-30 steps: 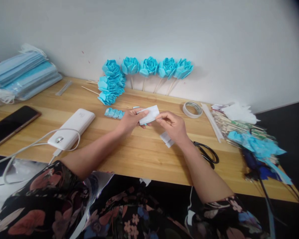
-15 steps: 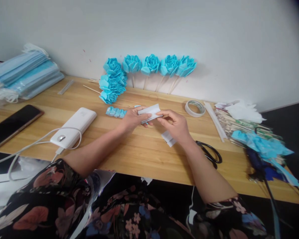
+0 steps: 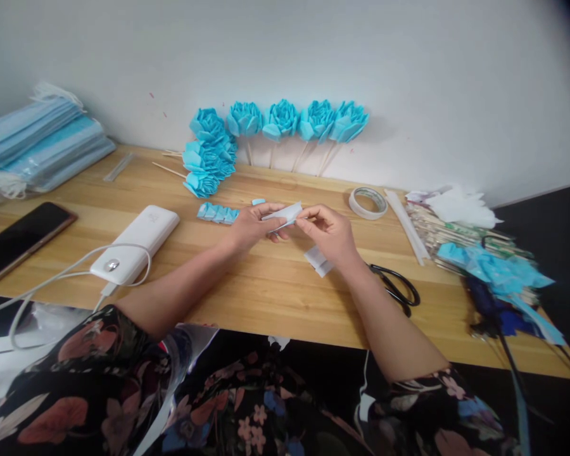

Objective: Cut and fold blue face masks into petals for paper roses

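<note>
Both my hands meet over the middle of the wooden table (image 3: 266, 297). My left hand (image 3: 251, 227) pinches one end of a small white folded piece of mask fabric (image 3: 284, 214), and my right hand (image 3: 327, 234) pinches its other end. The piece is folded narrow and tilted edge-on. Just under my right hand lies another white folded scrap (image 3: 317, 261). A short strip of folded blue petals (image 3: 217, 213) and a tiny blue bit (image 3: 258, 202) lie just left of my left hand.
Blue fabric flowers on sticks (image 3: 280, 123) lean on the wall. Tape roll (image 3: 367, 202), black scissors (image 3: 395, 286) and a pile of scraps (image 3: 484, 259) sit right. A white power bank (image 3: 135, 244) with cable, a phone (image 3: 21, 237) and stacked masks (image 3: 38, 149) sit left.
The white piece was a broad flat rectangle; between my fingers it has been folded narrower and turned more edge-on. My hands stay in the same spot.
</note>
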`<state>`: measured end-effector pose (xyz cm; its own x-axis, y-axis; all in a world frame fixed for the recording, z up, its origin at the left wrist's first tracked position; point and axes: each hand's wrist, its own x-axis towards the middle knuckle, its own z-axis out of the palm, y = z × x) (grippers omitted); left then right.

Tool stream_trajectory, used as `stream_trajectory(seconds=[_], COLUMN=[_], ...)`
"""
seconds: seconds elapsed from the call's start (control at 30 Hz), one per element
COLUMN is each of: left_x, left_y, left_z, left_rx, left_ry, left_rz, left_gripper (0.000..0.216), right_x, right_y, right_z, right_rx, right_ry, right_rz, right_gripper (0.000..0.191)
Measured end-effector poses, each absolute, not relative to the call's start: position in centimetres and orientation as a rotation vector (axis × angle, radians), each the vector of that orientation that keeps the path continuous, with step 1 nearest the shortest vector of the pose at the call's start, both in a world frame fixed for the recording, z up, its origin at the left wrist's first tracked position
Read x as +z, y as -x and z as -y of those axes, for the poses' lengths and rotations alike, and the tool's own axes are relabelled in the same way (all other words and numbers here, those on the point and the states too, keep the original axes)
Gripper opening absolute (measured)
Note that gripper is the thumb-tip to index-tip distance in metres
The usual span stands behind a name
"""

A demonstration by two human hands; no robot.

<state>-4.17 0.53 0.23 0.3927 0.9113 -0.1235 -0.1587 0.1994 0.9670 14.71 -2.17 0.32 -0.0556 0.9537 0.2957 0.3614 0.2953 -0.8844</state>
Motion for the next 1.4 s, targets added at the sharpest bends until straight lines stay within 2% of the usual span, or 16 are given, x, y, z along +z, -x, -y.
stream_trajectory(seconds=[0.13,0.37,0.53,0.87,1.07,1.4], left_x=[0.0,-0.2,0.1,0.1,-0.2,-0.2], left_y=[4.2,4.1,3.8,4.2,4.0,4.1], left_z=[-0.5,-0.6,-0.5,-0.6,-0.4,-0.6], left_rx=[0.883,0.893,0.947,0.984,0.977,1.102], left_ry=[-1.123,-1.115,-1.202,-1.346,-1.452,-1.418], left_rz=[-0.851,-0.807,-0.874,-0.906,-0.924,-0.853], left_gripper=[0.038,0.050,0.055,0.052,0.053,0.060], right_x=[0.0,0.0,-0.3,-0.6,-0.5,-0.9], right_y=[-14.6,-14.5,-14.6,-14.8,-14.8,-15.2], right_z=[2.1,2.0,1.9,1.9,2.0,1.7], right_rx=[0.804,0.888,0.845,0.865,0.956,0.993], right_ry=[1.221,1.180,1.193,1.170,1.162,1.225], right_rz=[1.559,1.487,1.513,1.557,1.627,1.638], right_gripper=[0.013,0.034,0.037,0.046,0.065,0.061])
